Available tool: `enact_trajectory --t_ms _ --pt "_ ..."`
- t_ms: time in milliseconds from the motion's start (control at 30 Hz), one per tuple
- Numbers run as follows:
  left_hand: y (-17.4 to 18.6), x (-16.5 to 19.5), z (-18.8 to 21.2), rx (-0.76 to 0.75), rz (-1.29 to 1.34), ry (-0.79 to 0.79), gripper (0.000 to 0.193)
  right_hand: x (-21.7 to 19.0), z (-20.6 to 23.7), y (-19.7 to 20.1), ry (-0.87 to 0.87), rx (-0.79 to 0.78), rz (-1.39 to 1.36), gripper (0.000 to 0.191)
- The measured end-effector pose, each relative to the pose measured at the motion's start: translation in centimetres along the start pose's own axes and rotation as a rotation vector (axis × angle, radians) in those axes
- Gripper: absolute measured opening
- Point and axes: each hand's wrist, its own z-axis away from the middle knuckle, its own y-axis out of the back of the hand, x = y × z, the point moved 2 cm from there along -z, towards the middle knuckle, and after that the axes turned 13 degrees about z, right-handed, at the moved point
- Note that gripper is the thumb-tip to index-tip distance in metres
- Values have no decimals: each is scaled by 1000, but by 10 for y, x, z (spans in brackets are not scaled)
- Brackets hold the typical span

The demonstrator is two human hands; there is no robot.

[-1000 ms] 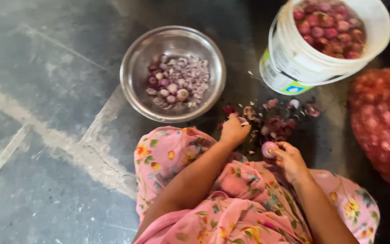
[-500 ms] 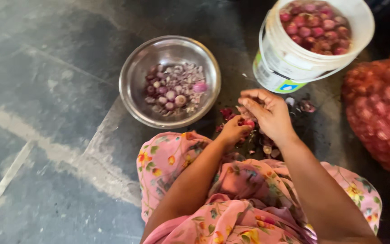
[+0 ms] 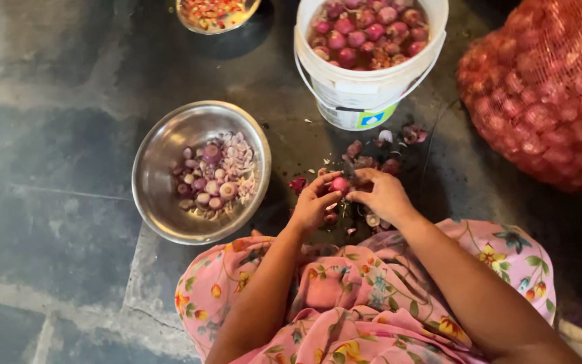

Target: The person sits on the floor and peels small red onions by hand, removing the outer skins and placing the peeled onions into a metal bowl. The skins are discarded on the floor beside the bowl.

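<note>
My left hand (image 3: pixel 313 204) and my right hand (image 3: pixel 382 196) meet over the dark stone floor, both pinching one small red onion (image 3: pixel 339 184) between their fingertips. A small dark blade seems to rest under my right fingers, but it is mostly hidden. Onion skins and trimmed bits (image 3: pixel 380 149) lie scattered on the floor just beyond my hands. Left of my hands sits a steel bowl (image 3: pixel 157 176) with several peeled, cut onions (image 3: pixel 213 176) in it.
A white bucket (image 3: pixel 360 94) of red onions in water stands beyond the hands. A red mesh sack (image 3: pixel 543 87) full of onions fills the upper right. Another steel bowl (image 3: pixel 217 15) shows at the top edge. My pink floral skirt (image 3: pixel 345 296) covers my knees below.
My right hand came in from the right and joined the left on the onion. The view drew closer and shifted, bringing the bowl and bucket lower in frame.
</note>
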Motion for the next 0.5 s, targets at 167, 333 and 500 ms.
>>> enact_trajectory --t_ms 167,333,500 --pt "-5 -9 -9 -120 -85 -135 55 19 -7 1 -29 24 32 45" --pt "-6 -12 -14 -99 -140 -268 52 30 -13 -4 -76 13 -102 41" --pt "-7 -12 -20 -48 -256 -335 51 37 -23 -4 -38 -35 -209 39"
